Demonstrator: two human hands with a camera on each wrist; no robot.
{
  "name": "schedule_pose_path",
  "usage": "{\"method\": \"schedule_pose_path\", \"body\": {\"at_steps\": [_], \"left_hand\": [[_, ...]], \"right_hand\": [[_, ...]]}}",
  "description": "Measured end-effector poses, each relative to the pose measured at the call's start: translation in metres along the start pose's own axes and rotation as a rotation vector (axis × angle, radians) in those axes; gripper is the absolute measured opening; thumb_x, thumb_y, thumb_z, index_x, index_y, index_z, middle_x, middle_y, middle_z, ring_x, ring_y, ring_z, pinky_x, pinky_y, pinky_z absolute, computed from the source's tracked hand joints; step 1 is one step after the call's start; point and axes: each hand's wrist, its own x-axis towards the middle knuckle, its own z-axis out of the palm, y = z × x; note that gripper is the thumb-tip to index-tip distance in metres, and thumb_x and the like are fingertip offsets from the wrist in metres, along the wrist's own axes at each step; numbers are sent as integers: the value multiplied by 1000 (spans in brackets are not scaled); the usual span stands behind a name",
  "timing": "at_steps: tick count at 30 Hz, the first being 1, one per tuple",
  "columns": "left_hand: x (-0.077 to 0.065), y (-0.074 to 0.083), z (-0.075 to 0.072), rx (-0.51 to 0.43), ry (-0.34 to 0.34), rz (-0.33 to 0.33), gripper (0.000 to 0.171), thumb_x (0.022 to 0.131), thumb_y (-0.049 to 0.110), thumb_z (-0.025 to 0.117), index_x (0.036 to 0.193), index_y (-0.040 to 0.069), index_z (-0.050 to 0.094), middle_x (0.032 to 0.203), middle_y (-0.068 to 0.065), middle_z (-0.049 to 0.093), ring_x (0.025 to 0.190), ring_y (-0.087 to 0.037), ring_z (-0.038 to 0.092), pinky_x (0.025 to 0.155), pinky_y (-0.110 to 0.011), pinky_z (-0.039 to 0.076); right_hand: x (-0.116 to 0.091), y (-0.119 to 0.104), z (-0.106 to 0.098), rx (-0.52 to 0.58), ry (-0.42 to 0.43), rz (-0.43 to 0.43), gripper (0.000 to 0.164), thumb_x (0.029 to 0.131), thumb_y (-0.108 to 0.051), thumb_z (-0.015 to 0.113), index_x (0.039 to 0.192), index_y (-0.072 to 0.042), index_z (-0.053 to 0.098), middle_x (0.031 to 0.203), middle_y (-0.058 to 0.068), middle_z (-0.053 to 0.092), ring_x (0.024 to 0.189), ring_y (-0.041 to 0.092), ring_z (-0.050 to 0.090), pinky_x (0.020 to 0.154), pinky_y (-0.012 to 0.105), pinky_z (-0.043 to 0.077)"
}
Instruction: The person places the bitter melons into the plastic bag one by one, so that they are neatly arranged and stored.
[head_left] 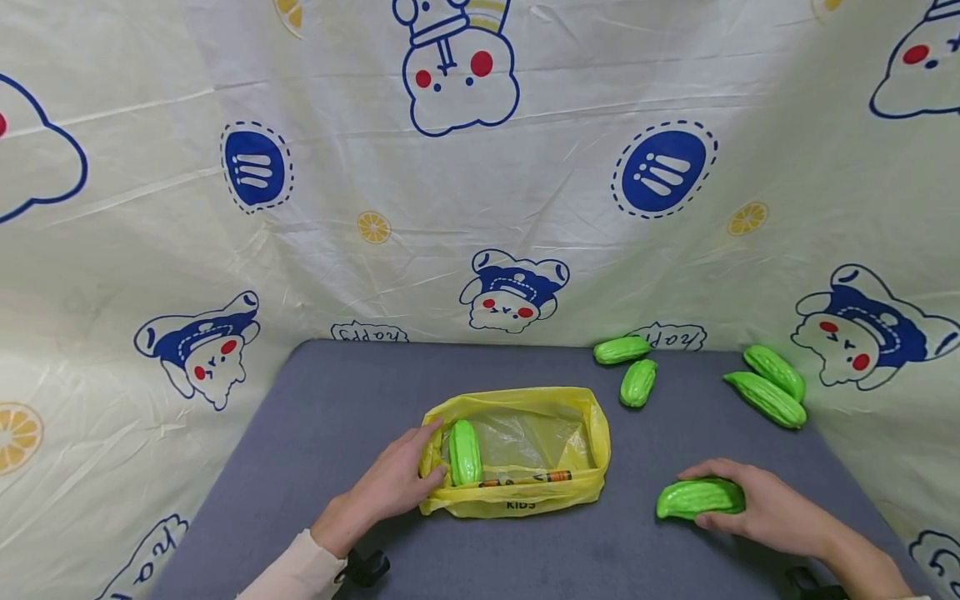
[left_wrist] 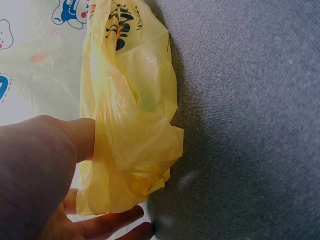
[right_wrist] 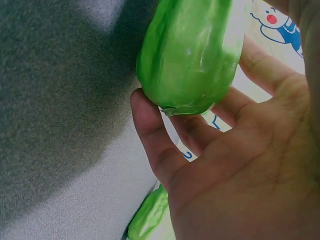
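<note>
A yellow plastic bag [head_left: 517, 507] stands on the grey table with its mouth spread wide. At the bag's left side, my left hand [head_left: 401, 471] grips the rim; in the left wrist view its thumb [left_wrist: 82, 137] goes behind the plastic's edge. One green bitter melon [head_left: 465, 452] lies inside the bag, close to that hand. To the right of the bag, my right hand [head_left: 776, 508] holds another bitter melon [head_left: 701, 498] low over the table, thumb on the near side and fingers on the far side. Its rounded stem end fills the top of the right wrist view.
Two bitter melons [head_left: 637, 383] lie behind the bag to its right, at the table's back edge. Two more [head_left: 767, 400] sit together near the right edge. A pale printed sheet [head_left: 322, 275] hangs behind and around the grey table [head_left: 337, 392].
</note>
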Motion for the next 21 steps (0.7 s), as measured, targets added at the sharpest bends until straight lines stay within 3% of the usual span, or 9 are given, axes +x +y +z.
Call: {"method": "schedule_pose_path", "body": {"at_steps": [13,21], "left_hand": [[1,1,-1,10,3,-8,77,106,20,79,175,3,50,161,-24,67,142,-40,70,117,-62,58],[1,1,-1,5,4,-4,76,106,19,80,175,2,50,159,-24,68,138,-37,71,115,-61,59]], "right_hand": [[5,-9,3,-9,28,4,51,98,-49,95,141,-29,77,138,-3,79,112,-7,64,87,27,56],[11,-17,3,13,21,55,50,97,-47,96,139,-27,77,134,-7,78,107,-3,65,86,28,55]]}}
